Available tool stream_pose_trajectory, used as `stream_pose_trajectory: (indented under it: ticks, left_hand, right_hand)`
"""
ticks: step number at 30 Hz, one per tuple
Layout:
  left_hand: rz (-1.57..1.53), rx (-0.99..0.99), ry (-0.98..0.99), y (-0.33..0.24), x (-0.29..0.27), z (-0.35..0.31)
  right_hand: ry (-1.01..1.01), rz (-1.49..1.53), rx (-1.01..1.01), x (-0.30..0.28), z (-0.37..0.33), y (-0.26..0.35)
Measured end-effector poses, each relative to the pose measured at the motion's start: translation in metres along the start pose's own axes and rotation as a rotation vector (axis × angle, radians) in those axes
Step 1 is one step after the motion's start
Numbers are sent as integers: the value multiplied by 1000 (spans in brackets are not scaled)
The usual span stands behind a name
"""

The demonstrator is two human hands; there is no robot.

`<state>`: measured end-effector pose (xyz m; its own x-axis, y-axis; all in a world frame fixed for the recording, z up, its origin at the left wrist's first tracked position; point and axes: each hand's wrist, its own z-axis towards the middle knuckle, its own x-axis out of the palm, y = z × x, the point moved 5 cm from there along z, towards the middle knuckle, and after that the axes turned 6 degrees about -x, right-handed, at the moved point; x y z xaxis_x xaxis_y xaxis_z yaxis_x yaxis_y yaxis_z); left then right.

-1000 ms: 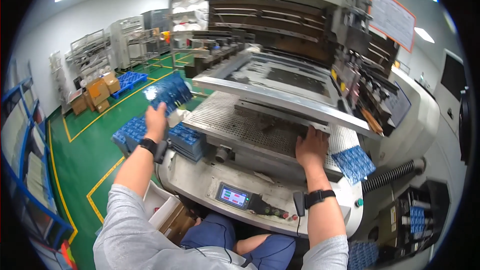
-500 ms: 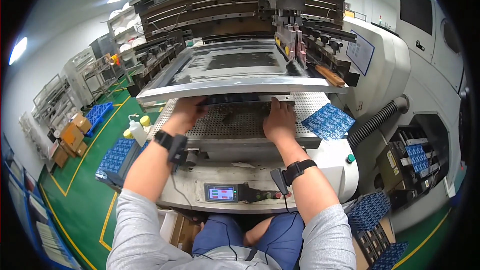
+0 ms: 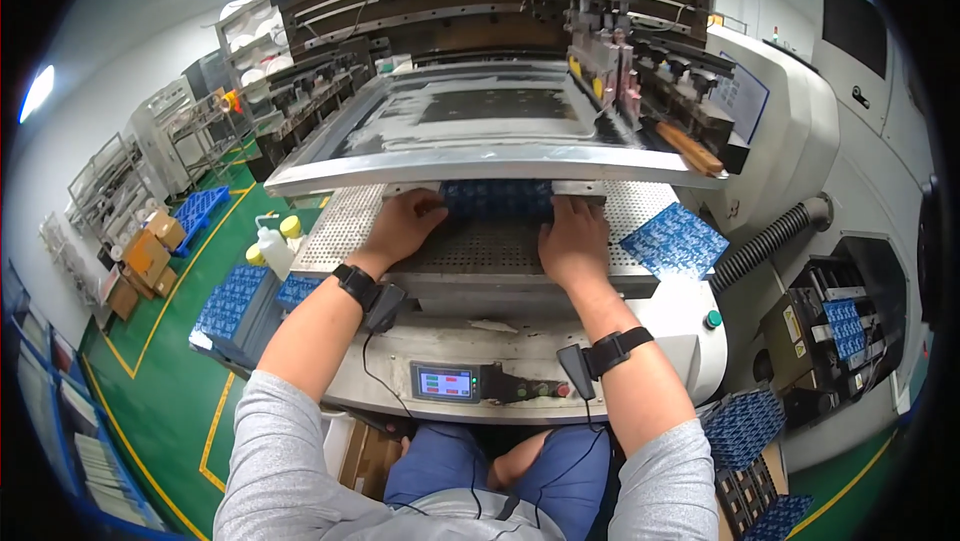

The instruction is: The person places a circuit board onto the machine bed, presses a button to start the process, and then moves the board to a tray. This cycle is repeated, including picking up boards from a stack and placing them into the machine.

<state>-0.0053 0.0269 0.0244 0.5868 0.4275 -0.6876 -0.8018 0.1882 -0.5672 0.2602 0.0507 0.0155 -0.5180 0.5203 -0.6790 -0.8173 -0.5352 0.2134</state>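
You sit at a big grey machine [image 3: 800,141], and its wide metal frame [image 3: 470,156] hangs tilted over the flat plate with little holes [image 3: 340,231] in front of you. Both your arms reach straight out from the bottom, elbows low, sleeves grey, with a black band on each wrist. Between your hands, on the holey plate, lies a blue board [image 3: 497,199], partly tucked under the front edge of the frame. Your left hand [image 3: 405,226] lies flat, palm down, fingers bent a little, touching the board's left end. Your right hand [image 3: 574,241] lies flat too, fingers pointing ahead, touching the board's right end. Neither grip is closed around the board; both hands are spread and press at its sides. Another blue board [image 3: 673,239] lies on the plate to your right, apart from your hand. Stacks of blue boards [image 3: 235,296] sit low on your left. A small control box with a screen [image 3: 445,381] sits just below your arms.
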Motion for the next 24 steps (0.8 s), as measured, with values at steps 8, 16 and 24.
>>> stream_pose_trajectory:
  ticks: [8, 16, 24]
  left_hand:
    - [-4, 70, -7, -2, 0, 2]
    - [54, 23, 51, -3, 2, -2]
    - [102, 59, 49, -7, 1, -5]
  right_hand:
    - [-7, 34, -83, 2, 3, 3]
    - [23, 24, -70, 5, 0, 3]
    - [53, 4, -47, 6, 0, 3]
